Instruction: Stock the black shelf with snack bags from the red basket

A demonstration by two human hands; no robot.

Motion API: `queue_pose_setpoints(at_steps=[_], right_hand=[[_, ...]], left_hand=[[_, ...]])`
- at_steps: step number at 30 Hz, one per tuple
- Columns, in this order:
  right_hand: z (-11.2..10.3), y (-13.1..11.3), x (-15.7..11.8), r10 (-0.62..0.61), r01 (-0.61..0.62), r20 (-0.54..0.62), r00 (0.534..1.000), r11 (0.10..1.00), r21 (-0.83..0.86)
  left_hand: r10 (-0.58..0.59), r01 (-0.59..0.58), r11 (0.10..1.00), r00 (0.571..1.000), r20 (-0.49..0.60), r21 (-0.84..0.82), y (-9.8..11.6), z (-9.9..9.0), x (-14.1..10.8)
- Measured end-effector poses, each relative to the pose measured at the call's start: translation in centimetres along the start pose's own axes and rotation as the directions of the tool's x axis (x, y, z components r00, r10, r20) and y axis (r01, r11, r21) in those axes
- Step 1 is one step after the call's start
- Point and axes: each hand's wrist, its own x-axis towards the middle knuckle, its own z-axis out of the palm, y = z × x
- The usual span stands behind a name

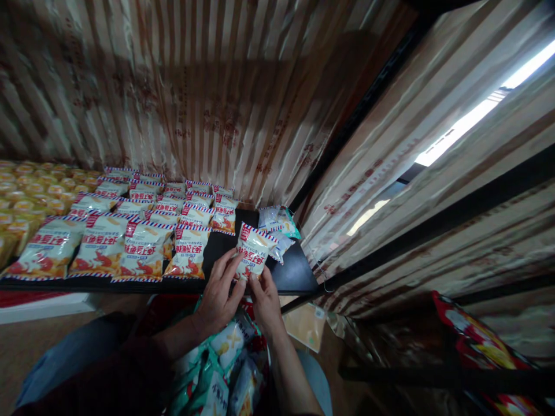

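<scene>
The left hand and right hand grip a bag over the shelf, near its front edge; bare surface shows on both sides of the bag. Below, green packs lie in a red container.

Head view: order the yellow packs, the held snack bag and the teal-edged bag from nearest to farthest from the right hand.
1. Held snack bag: touching the right hand.
2. Teal-edged bag: right end of the shelf.
3. Yellow packs: far left of the shelf.
</scene>
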Motion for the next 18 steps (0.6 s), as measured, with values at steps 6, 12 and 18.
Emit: queue_pose_setpoints(at_steps=[6,12,18], right_hand=[[0.5,0.4,1.9,-0.023,0.022,-0.025,0.999,0.999,-0.045],[1.1,0.8,4.6,-0.041,0.039,-0.025,0.999,0.994,-0.1],[1.4,1.9,7.2,-0.019,0.009,-0.063,0.998,0.99,-0.144]], left_hand=[[-0.018,0.017,0.995,1.0,0.011,0.098,-1.6,0.3,0.2],[0.008,-0.006,0.982,1.0,-0.011,0.188,-3.3,0.6,1.0],[0.029,-0.02,0.966,0.999,-0.033,0.258,-4.8,1.1,1.7]])
